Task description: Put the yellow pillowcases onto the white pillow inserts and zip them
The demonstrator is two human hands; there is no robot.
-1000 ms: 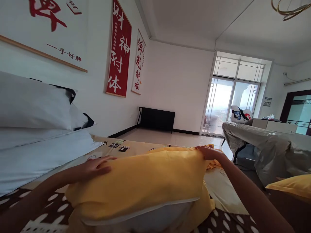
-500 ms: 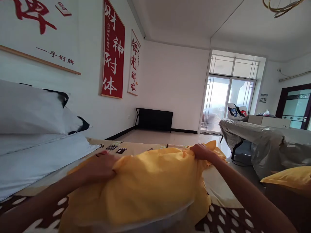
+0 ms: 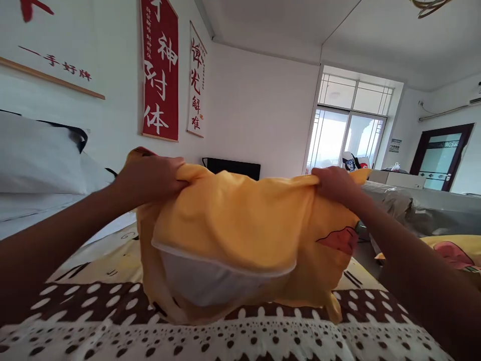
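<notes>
A yellow pillowcase (image 3: pixel 240 220) hangs between my hands above the bed. Inside its open lower side a white pillow (image 3: pixel 214 281) shows. My left hand (image 3: pixel 156 178) grips the upper left edge, fingers wrapped round the cloth. At the upper right, my right hand (image 3: pixel 334 184) is closed on the same edge. A red printed patch marks the case below my right hand. Beneath it lies a bedspread (image 3: pixel 210 341) with brown and cream bands and dots.
White pillows (image 3: pixel 41 155) are stacked at the left by the wall. Another yellow pillow (image 3: pixel 454 250) lies at the right. Beyond it stands furniture under plastic sheeting (image 3: pixel 394 200). A black folded panel (image 3: pixel 233 168) leans near the far wall.
Both hands have lifted the pillowcase up off the bed, and its lower opening with the white pillow now faces me. The view has tilted and shifted slightly right.
</notes>
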